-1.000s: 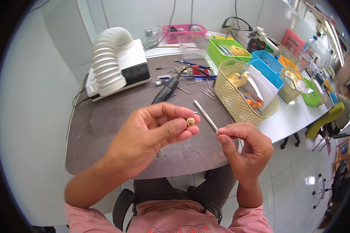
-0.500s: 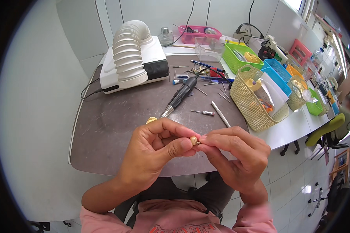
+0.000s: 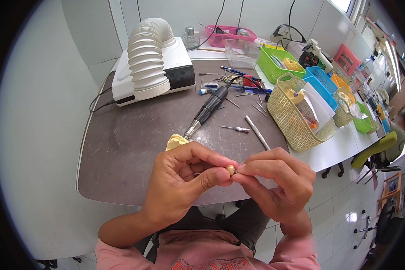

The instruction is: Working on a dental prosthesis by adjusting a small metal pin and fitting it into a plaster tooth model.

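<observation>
Between the thumb and forefinger of my left hand (image 3: pixel 182 182) is a small ivory-coloured dental crown (image 3: pixel 230 170). The fingertips of my right hand (image 3: pixel 281 182) are pinched at its right side on a tiny metal piece (image 3: pixel 236 171), mostly hidden by the fingers. Both hands are raised over the front of the bench, fingertips nearly meeting. Just beyond my left knuckles, a yellow plaster dental model (image 3: pixel 176 141) is partly covered. A black and silver rotary handpiece (image 3: pixel 210 107) lies with its tip by that model.
A white box-shaped unit with a ribbed hose (image 3: pixel 148 58) stands at the back left. Ahead lie a small screwdriver (image 3: pixel 235 128), a silver rod (image 3: pixel 257 132) and several burs and pens. On the right are a beige basket (image 3: pixel 292 119), a green basket (image 3: pixel 267 65) and blue baskets.
Both hands have shifted slightly to the right with the crown, which has turned a little between the fingertips. More of the plaster model shows behind my left hand.
</observation>
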Demonstrator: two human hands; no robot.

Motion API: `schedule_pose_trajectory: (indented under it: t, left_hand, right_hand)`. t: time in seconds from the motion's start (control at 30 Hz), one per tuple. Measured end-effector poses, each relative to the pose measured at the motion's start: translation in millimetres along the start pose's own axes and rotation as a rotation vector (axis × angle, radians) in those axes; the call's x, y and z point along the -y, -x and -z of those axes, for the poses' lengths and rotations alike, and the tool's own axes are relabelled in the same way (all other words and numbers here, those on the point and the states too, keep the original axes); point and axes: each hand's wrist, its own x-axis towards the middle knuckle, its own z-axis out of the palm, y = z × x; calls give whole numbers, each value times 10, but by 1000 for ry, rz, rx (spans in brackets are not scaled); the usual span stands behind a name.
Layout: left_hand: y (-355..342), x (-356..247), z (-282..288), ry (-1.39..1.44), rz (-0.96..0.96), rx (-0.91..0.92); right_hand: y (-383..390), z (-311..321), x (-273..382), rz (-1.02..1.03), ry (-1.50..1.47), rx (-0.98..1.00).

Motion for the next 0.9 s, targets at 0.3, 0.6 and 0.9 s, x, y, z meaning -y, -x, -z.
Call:
schedule_pose_trajectory:
  t: [0.3,0.6,0.9]
  left_hand:
    - [-23,40,-20,26,14,9]
    - [-17,1,10,120,71,49]
    - [-14,5,-29,43,27,26]
  right_hand:
    - [15,12,-23,21,1,-1]
    - [-4,52,-14,-41,-72,41]
    - [-4,66,-28,-53,-64,54]
